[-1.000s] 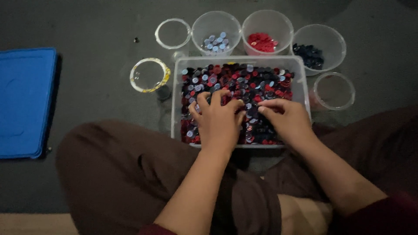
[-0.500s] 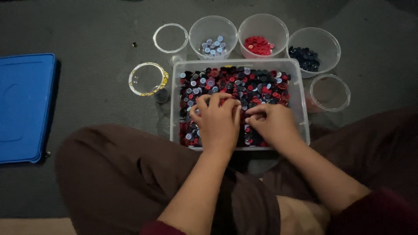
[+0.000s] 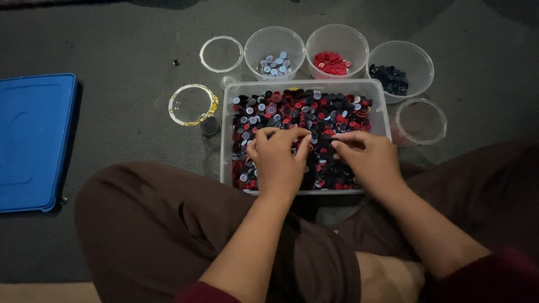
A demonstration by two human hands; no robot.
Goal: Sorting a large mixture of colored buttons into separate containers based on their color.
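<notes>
The person is sitting cross-legged on the grey floor, both hands working in a clear rectangular bin (image 3: 382,112) full of mixed buttons (image 3: 314,109) — red, dark blue and pale. The left hand (image 3: 278,160) is resting on the pile with fingers curled, and the right hand (image 3: 368,160) is lying just beside it; whether either grip is pinching a button I cannot tell, since the fingertips are buried in the heap.

Beyond the bin's far edge, three clear cups are holding sorted pale buttons (image 3: 273,63), red buttons (image 3: 331,63) and dark buttons (image 3: 390,77). Three other cups are looking empty, and a blue lid (image 3: 31,140) is lying toward the floor's left edge.

A likely slip: a small button dropping from a loose pinch and rolling onto the dark floor — hard to spot there.

Compared with half a second ago, the hands are sitting closer together, nearer the bin's middle.
</notes>
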